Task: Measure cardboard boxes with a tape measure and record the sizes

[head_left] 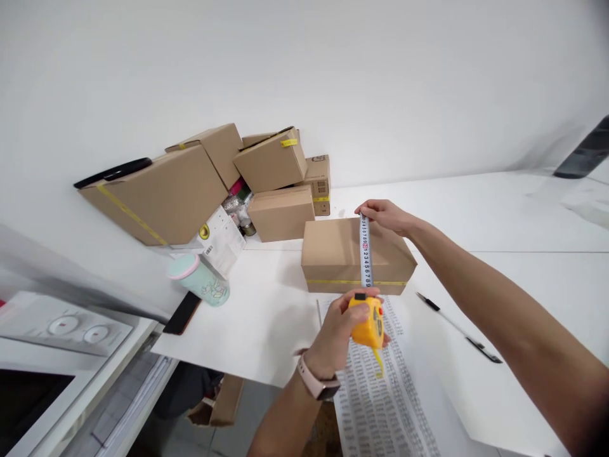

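Note:
My left hand [340, 327] is wrapped round the yellow case of a tape measure [368, 322], just in front of a closed cardboard box [328, 251]. From the case, the pale blade [365, 254] runs away from me across the top of the box, its numbers facing up. At the box's far edge, my right hand [383, 214] pinches the end of the blade between thumb and fingers. Yellow tape bands the near side of the box. Printed sheets [380, 393] lie under my left hand and the case.
Several cardboard boxes [280, 216] are stacked against the wall at back left. A mint tumbler [204, 279] stands near a dark flat phone-like item [182, 313]. An uncapped pen [451, 324] lies right of the sheets. A microwave [61, 355] is at lower left.

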{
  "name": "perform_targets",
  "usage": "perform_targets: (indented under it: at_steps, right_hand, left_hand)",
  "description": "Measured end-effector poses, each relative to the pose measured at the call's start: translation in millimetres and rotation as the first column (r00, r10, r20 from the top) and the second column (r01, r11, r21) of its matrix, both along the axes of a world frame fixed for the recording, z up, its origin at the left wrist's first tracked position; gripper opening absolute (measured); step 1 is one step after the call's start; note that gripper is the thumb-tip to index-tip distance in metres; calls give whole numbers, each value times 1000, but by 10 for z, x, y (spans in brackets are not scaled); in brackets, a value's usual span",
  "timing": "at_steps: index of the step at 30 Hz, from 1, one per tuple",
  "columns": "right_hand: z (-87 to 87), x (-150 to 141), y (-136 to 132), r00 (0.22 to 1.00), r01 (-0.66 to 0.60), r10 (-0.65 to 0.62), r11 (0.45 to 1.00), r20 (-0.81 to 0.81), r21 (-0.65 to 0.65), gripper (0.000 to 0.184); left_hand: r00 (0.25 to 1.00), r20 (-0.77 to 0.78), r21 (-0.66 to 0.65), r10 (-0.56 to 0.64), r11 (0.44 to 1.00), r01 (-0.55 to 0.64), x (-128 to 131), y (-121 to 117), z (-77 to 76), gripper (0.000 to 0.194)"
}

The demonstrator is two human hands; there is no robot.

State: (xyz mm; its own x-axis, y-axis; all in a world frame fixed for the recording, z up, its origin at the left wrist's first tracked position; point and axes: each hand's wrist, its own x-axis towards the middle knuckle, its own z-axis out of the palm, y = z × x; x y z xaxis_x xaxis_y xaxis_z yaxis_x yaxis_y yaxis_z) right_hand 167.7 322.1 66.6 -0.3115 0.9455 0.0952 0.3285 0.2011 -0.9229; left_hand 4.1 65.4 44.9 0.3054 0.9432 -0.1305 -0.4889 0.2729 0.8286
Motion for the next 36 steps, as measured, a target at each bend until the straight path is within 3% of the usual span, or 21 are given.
perform_targets:
  at_steps: [6, 13, 24, 30, 36]
  right_hand:
    - [-195, -176, 377, 969, 103, -113, 993, 217, 58, 23]
    - [-317, -325, 575, 955, 85, -113, 990, 276, 112, 19]
    - [-327, -296, 572, 903, 99, -147, 986, 403, 137, 23]
    - [-296, -254, 499, 917, 83, -110, 993, 383, 87, 25]
    - [-275, -262, 490, 924, 98, -113, 993, 365, 60, 22]
  left_hand:
    - [991, 45, -72, 125, 990, -122, 171, 356, 63, 54]
    - [978, 70, -138, 198, 973, -187, 182, 441, 43, 47]
    - [978, 107, -168, 181, 972, -162, 190, 469, -41, 46]
    - [975, 97, -134, 198, 974, -184, 233, 372, -150, 51]
    - [974, 52, -116, 221, 970, -214, 327, 313, -147, 54]
